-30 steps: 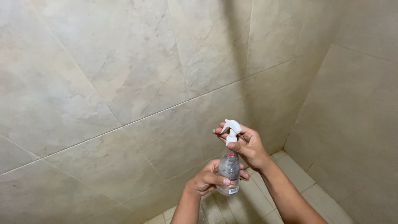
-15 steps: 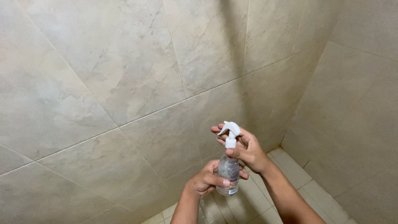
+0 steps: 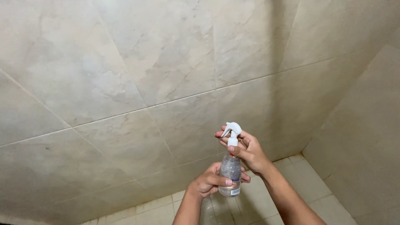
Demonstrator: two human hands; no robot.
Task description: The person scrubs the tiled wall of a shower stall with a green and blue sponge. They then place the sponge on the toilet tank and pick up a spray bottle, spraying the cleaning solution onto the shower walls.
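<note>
A clear plastic spray bottle (image 3: 230, 170) with a white trigger head is held upright in front of a beige tiled wall (image 3: 166, 75). My left hand (image 3: 210, 181) wraps around the bottle's lower body. My right hand (image 3: 246, 151) grips the neck and white trigger head, fingers curled round it, nozzle pointing left toward the wall. Both forearms rise from the bottom edge of the view.
Large beige marble-look tiles cover the wall ahead and a second wall (image 3: 362, 137) at the right, meeting in a corner. Small square floor tiles (image 3: 291, 196) lie below the hands.
The hands and bottle have stayed together and sit slightly lower in the view. The grip on the bottle is the same.
</note>
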